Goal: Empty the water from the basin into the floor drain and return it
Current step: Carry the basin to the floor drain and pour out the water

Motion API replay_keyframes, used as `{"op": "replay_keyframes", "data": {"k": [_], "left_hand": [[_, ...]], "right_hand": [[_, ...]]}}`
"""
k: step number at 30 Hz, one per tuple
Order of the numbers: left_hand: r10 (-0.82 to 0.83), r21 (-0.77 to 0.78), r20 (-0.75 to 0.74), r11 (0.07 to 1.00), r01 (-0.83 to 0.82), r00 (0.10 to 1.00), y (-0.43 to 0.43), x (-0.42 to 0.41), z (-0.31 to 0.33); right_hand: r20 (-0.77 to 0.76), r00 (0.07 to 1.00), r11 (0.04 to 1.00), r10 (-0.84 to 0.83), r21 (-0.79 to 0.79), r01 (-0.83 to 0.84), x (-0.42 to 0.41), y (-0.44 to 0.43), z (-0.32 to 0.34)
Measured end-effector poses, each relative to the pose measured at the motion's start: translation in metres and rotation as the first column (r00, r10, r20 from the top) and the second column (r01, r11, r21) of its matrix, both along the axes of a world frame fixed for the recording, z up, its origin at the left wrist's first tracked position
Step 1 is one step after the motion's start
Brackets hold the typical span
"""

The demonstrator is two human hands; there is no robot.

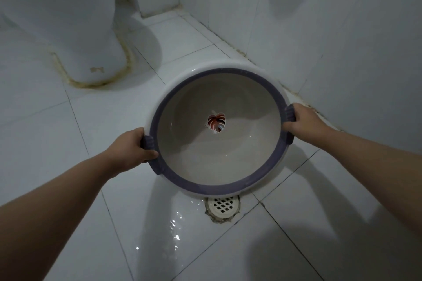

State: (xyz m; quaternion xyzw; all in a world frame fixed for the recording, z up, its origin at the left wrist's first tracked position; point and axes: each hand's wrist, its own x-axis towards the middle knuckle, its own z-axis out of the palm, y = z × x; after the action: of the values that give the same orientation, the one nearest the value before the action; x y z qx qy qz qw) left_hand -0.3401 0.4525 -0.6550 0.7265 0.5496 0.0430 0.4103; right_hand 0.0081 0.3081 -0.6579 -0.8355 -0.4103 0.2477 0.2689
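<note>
A round white basin [194, 162] with a purple rim and a leaf picture on its bottom is held above the floor, tilted toward me. My left hand [130, 149] grips its left purple handle and my right hand [303, 121] grips the right handle. A little water lies in the lower part of the bowl. Just under the basin's near edge sits the white grated floor drain [223, 207], its far side hidden by the rim. A wet film of water [173, 230] shines on the tiles to the left of the drain.
A white toilet base [68, 25] stands at the back left on the white tiled floor [68, 121]. A tiled wall [331, 29] runs along the right, close behind the basin. Stained sealant rings the toilet foot.
</note>
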Motion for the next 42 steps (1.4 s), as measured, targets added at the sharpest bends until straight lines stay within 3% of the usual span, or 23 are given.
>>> {"op": "replay_keyframes", "data": {"k": [24, 42], "left_hand": [[-0.03, -0.026, 0.05, 0.999, 0.032, 0.998, -0.001, -0.009, 0.004], [-0.11, -0.032, -0.022, 0.994, 0.109, 0.994, -0.002, -0.015, 0.009]], "right_hand": [[0.064, 0.997, 0.999, 0.046, 0.001, -0.046, -0.006, -0.012, 0.01], [0.149, 0.986, 0.996, 0.075, -0.067, -0.066, -0.004, -0.017, 0.011]]}}
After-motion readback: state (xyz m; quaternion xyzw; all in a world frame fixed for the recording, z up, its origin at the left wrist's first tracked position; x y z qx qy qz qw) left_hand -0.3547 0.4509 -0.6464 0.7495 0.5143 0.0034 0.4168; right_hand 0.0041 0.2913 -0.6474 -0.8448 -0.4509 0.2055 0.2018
